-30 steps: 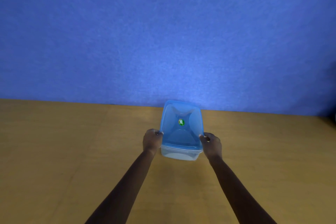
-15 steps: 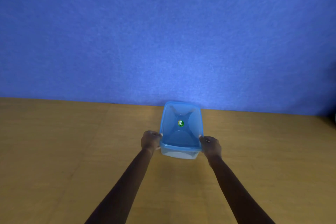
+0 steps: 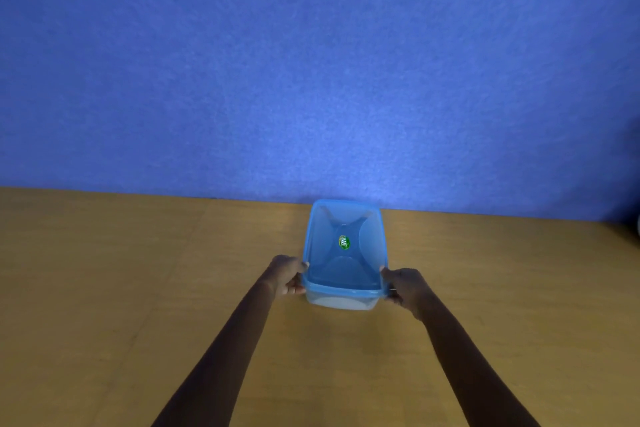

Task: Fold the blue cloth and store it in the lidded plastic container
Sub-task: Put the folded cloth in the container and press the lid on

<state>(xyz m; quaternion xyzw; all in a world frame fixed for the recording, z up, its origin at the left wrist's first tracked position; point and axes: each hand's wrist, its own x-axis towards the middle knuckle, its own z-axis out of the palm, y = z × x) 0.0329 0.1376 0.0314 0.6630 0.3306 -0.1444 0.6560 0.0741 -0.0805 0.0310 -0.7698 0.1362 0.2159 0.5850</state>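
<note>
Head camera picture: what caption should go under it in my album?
Left hand and right hand grip the lidded plastic container on the wooden table.

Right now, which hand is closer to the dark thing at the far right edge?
Right. The right hand grips the container on its right side, nearer the dark thing; the left hand grips its left side, with the container between.

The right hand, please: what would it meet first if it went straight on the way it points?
The container: the right hand grips its near right corner, so its wall probably lies directly ahead.
</note>
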